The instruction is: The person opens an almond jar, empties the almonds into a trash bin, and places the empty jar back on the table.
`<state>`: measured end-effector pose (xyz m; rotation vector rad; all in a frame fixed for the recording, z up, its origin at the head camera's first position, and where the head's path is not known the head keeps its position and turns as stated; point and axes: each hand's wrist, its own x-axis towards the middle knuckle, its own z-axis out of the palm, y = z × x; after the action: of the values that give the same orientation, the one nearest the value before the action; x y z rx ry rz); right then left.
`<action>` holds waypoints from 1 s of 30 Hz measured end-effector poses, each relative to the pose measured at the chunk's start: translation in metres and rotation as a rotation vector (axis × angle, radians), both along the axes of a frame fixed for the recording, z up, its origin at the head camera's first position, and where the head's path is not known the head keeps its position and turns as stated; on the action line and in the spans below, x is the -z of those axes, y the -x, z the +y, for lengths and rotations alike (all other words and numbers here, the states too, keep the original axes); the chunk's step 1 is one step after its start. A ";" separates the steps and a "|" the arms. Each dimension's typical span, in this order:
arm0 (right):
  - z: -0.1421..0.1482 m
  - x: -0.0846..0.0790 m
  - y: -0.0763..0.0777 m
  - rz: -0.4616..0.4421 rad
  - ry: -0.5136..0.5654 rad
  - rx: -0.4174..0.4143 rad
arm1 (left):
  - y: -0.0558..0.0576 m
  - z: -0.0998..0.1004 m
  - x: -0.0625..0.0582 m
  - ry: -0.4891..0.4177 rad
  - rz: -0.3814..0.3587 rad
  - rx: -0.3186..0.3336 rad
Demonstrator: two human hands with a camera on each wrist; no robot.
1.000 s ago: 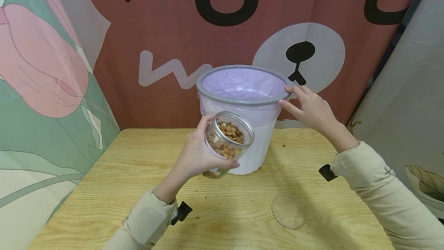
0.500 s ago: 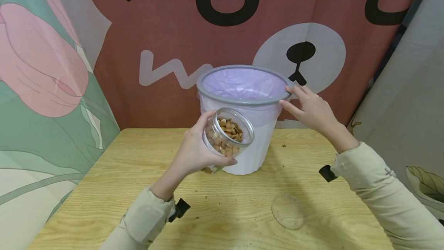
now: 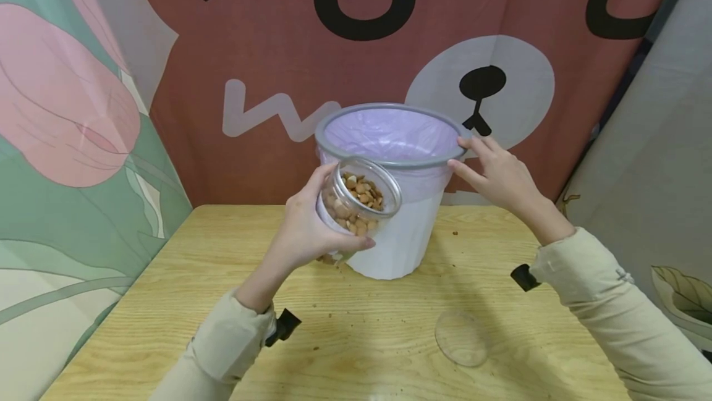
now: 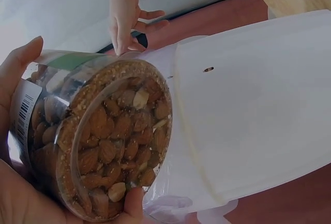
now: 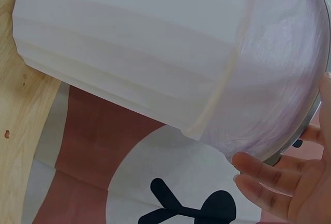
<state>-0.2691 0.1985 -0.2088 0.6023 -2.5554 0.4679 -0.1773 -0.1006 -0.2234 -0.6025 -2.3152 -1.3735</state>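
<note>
"One jar point(image 3: 364, 219), I see; where is it exactly?"

"In the air over the table point(image 3: 233, 259), on the near side of the bin point(image 3: 397, 240), just below rim height. It tilts, mouth facing up and to the right. Whether it touches the bin, I can't tell."

"What's inside?"

"Almonds point(image 3: 363, 191), mostly brown with some pale ones. The left wrist view shows them through the base, plus a barcode label point(image 4: 23, 111) on the side."

"And the grip?"

"The left hand point(image 3: 311, 222) is wrapped round the jar, thumb across the near side. The right hand point(image 3: 503, 175) only rests lightly at the bin's right edge, thumb and fingers relaxed against the grey rim point(image 3: 389, 162)."

"The bin?"

"White, upright, with a purple liner point(image 3: 389, 132) folded over the outside."

"Further out?"

"A clear disc point(image 3: 461, 338) lies on the table, nearer the person, among scattered crumbs point(image 3: 316, 348). Behind hangs a reddish curtain point(image 3: 267, 30) printed with an animal face."
</note>
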 end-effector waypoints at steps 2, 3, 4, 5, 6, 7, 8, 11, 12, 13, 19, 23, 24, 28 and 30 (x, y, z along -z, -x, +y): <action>0.000 0.001 0.001 0.002 0.002 -0.001 | 0.001 -0.001 -0.002 -0.011 0.004 -0.001; 0.000 0.001 0.001 0.003 0.002 -0.001 | 0.001 -0.001 -0.003 -0.011 0.010 -0.008; 0.000 0.001 0.001 0.003 0.003 -0.001 | 0.001 -0.002 -0.004 -0.010 0.017 -0.012; 0.000 0.002 0.002 0.005 0.003 -0.001 | 0.001 -0.002 -0.005 -0.007 0.024 -0.017; 0.000 0.002 0.002 0.006 0.003 -0.001 | 0.002 -0.002 -0.006 -0.006 0.032 -0.022; 0.001 0.003 0.002 0.008 0.003 -0.001 | 0.002 -0.003 -0.007 -0.002 0.041 -0.030; 0.001 0.003 0.002 0.009 0.003 -0.001 | 0.002 -0.003 -0.008 0.001 0.048 -0.038; 0.001 0.003 0.002 0.012 0.003 -0.002 | 0.002 -0.004 -0.012 0.004 0.064 -0.058; 0.001 0.003 0.002 0.013 0.002 -0.003 | 0.003 -0.005 -0.013 0.004 0.069 -0.064; 0.001 0.003 0.003 0.013 0.003 -0.004 | 0.003 -0.005 -0.015 0.007 0.075 -0.072; 0.000 0.002 0.002 0.014 0.008 -0.003 | 0.005 -0.006 -0.022 0.023 0.102 -0.119; 0.000 0.002 0.001 0.016 0.011 -0.006 | 0.007 -0.005 -0.026 0.022 0.116 -0.136; 0.000 0.003 0.001 0.017 0.013 -0.007 | 0.008 -0.005 -0.027 0.021 0.121 -0.139; 0.000 0.003 0.002 0.023 0.015 -0.007 | 0.010 -0.005 -0.031 0.012 0.134 -0.144; 0.001 0.004 0.002 0.026 0.015 -0.008 | 0.011 -0.006 -0.033 0.003 0.144 -0.145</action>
<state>-0.2715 0.1990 -0.2124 0.6096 -2.5237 0.4791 -0.1882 -0.1065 -0.1904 -0.5062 -2.2008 -1.2196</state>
